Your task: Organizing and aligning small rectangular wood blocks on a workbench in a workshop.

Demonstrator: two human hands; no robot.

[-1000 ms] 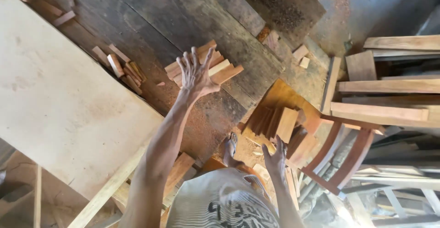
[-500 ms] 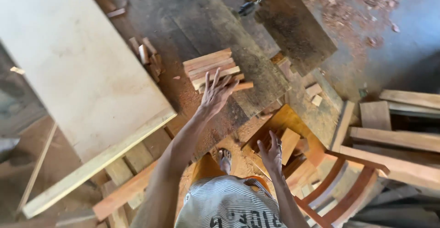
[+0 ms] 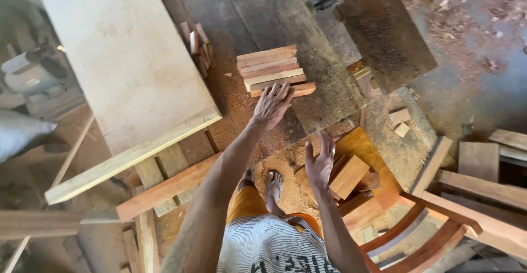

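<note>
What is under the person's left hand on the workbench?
The left hand lies on the near end of a row of short wooden blocks on the dark, sawdust-strewn workbench. The block surface beneath the fingers is hidden.

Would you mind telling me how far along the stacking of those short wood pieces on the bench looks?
Done: several short wood pieces lie side by side on the workbench. In hand: the left hand rests open on the nearest piece; the right hand hovers empty over the wooden box. Left: more blocks sit in that box.
</note>
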